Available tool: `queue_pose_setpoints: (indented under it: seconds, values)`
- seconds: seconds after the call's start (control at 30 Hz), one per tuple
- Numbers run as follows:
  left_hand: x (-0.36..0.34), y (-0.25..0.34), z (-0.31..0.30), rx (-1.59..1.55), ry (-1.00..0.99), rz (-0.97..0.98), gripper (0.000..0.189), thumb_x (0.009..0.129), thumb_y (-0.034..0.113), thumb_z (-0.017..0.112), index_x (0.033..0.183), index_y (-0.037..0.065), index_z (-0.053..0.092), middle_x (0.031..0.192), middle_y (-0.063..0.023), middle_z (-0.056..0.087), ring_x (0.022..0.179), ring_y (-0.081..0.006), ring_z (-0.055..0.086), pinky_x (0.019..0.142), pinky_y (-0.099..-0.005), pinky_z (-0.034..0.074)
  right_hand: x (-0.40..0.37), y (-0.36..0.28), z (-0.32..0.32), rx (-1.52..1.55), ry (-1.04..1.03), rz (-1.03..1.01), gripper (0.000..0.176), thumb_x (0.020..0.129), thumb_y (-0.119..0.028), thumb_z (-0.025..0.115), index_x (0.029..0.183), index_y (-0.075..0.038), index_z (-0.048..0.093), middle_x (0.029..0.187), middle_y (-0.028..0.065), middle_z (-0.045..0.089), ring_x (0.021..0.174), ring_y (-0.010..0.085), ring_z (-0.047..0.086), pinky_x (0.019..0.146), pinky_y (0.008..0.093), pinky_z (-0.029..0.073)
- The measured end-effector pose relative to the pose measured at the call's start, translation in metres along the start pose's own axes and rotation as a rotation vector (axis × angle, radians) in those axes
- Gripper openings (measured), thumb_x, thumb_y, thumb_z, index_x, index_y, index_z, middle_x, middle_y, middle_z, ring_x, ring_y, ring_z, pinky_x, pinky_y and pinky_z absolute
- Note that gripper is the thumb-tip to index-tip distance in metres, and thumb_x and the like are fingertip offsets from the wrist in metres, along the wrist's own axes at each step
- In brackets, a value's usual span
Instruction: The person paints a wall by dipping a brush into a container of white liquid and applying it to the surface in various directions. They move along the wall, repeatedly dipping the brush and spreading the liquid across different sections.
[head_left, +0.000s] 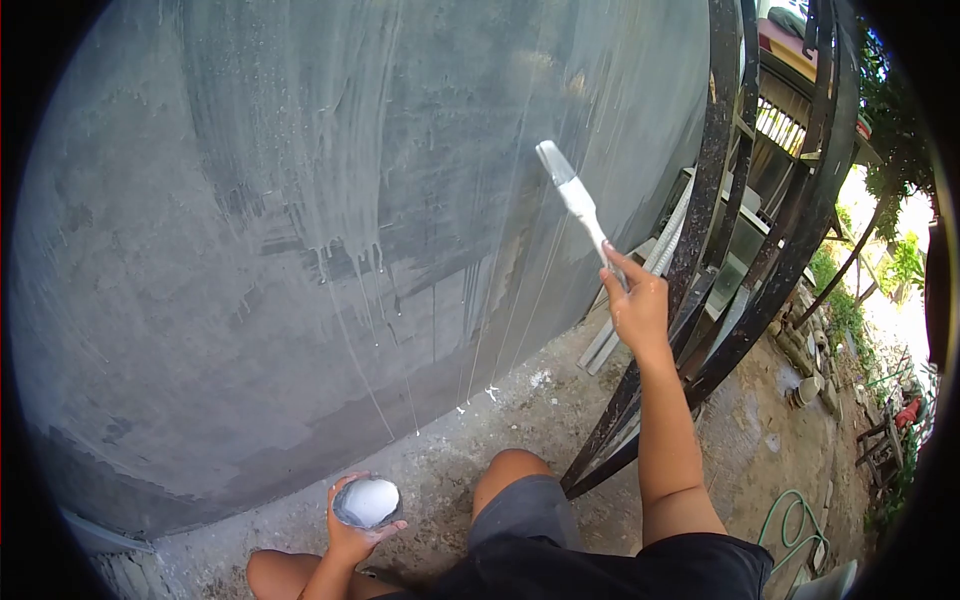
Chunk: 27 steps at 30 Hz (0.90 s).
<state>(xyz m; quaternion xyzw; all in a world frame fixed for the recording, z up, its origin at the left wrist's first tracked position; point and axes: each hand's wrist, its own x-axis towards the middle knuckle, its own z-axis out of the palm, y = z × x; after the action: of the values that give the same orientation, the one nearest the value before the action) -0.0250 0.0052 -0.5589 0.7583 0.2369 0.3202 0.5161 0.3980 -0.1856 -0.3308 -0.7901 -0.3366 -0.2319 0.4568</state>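
My right hand (640, 305) is closed round the handle of a paintbrush (577, 197), raised in front of the grey wall (420, 170). The brush points up and to the left, its handle and bristles smeared with white. Low on the left, my left hand (348, 535) is wrapped round a small dark bowl (348, 512) of white paint (372, 500). Pale streaks and drips run down the wall, and some white spots lie on the ground at its foot.
Dark metal frames (715, 200) lean upright close to my right arm. Pale long strips (665, 235) stand behind them near the wall. On the dirt ground at the right lies a green hose (795, 520), with a small pale container (803, 391) farther back.
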Motion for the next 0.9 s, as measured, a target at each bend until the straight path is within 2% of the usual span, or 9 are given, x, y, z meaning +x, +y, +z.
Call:
queue_pose_setpoints:
  seconds: [0.13, 0.27, 0.37, 0.5, 0.57, 0.63, 0.77, 0.83, 0.9]
  values:
    - [-0.003, -0.006, -0.001, 0.018, 0.022, 0.009, 0.106, 0.049, 0.031, 0.104, 0.131, 0.002, 0.044, 0.129, -0.0139, 0.058, 0.114, -0.0249, 0.060, 0.099, -0.0406, 0.049, -0.086, 0.062, 0.076, -0.086, -0.350, 0.283, 0.037, 0.087, -0.009, 0.074, 0.124, -0.011, 0.073, 0.101, 0.0289, 0.070, 0.087, 0.0418, 0.071, 0.078, 0.0381, 0.054]
    - [-0.005, -0.011, -0.005, 0.076, 0.032, 0.003, 0.106, 0.049, 0.031, 0.104, 0.132, 0.002, 0.043, 0.130, -0.0142, 0.058, 0.114, -0.0252, 0.060, 0.100, -0.0409, 0.049, -0.191, 0.147, 0.131, -0.147, -0.587, 0.271, 0.037, 0.086, -0.009, 0.072, 0.122, -0.014, 0.074, 0.103, 0.0272, 0.071, 0.096, 0.0440, 0.069, 0.087, 0.0430, 0.054]
    - [0.001, -0.005, -0.007, 0.081, 0.035, 0.001, 0.107, 0.050, 0.031, 0.104, 0.133, 0.002, 0.042, 0.130, -0.0143, 0.058, 0.115, -0.0255, 0.060, 0.101, -0.0408, 0.048, -0.189, 0.135, 0.124, -0.214, -0.685, 0.308, 0.038, 0.086, -0.009, 0.068, 0.123, -0.013, 0.073, 0.102, 0.0287, 0.070, 0.093, 0.0443, 0.070, 0.087, 0.0495, 0.055]
    - [0.004, -0.005, -0.009, 0.102, 0.046, -0.004, 0.108, 0.050, 0.031, 0.104, 0.133, 0.002, 0.042, 0.130, -0.0140, 0.059, 0.116, -0.0258, 0.060, 0.101, -0.0405, 0.048, -0.097, 0.056, 0.070, -0.192, -0.492, 0.328, 0.035, 0.088, -0.008, 0.069, 0.123, -0.012, 0.074, 0.094, 0.0291, 0.069, 0.087, 0.0440, 0.070, 0.078, 0.0434, 0.056]
    - [0.007, -0.008, -0.010, 0.094, 0.052, -0.029, 0.108, 0.050, 0.032, 0.104, 0.133, 0.002, 0.042, 0.130, -0.0138, 0.059, 0.116, -0.0259, 0.060, 0.102, -0.0404, 0.048, -0.061, 0.028, 0.040, -0.126, -0.277, 0.166, 0.033, 0.089, -0.006, 0.070, 0.122, -0.009, 0.073, 0.097, 0.0299, 0.070, 0.087, 0.0409, 0.072, 0.077, 0.0387, 0.055]
    - [0.007, -0.013, -0.012, 0.119, 0.057, 0.026, 0.109, 0.050, 0.032, 0.104, 0.134, 0.002, 0.042, 0.131, -0.0135, 0.059, 0.116, -0.0255, 0.060, 0.102, -0.0401, 0.048, -0.043, 0.021, 0.024, -0.031, -0.053, 0.027, 0.036, 0.089, -0.004, 0.072, 0.125, -0.007, 0.072, 0.093, 0.0264, 0.073, 0.075, 0.0188, 0.071, 0.071, 0.0343, 0.053]
    - [0.009, -0.002, -0.012, 0.087, 0.069, 0.008, 0.102, 0.050, 0.031, 0.104, 0.130, 0.002, 0.049, 0.131, -0.0138, 0.057, 0.117, -0.0267, 0.059, 0.101, -0.0401, 0.049, -0.048, 0.038, 0.043, 0.090, 0.061, -0.063, 0.038, 0.091, -0.005, 0.072, 0.129, -0.007, 0.069, 0.097, 0.0234, 0.073, 0.085, 0.0128, 0.069, 0.076, 0.0319, 0.053]
    - [0.010, 0.001, -0.011, -0.018, 0.097, -0.026, 0.104, 0.049, 0.032, 0.104, 0.131, 0.001, 0.048, 0.131, -0.0140, 0.056, 0.117, -0.0262, 0.059, 0.101, -0.0400, 0.049, -0.074, 0.031, 0.064, 0.036, -0.167, 0.159, 0.034, 0.088, -0.001, 0.071, 0.122, -0.005, 0.072, 0.109, 0.0283, 0.070, 0.097, 0.0399, 0.072, 0.081, 0.0360, 0.055]
    - [0.009, -0.004, -0.012, -0.003, 0.083, -0.020, 0.105, 0.049, 0.032, 0.104, 0.131, 0.001, 0.047, 0.131, -0.0140, 0.056, 0.117, -0.0260, 0.059, 0.101, -0.0400, 0.049, -0.122, 0.071, 0.105, -0.004, -0.320, 0.228, 0.035, 0.088, -0.003, 0.071, 0.123, -0.007, 0.072, 0.107, 0.0284, 0.070, 0.099, 0.0430, 0.070, 0.083, 0.0405, 0.055]
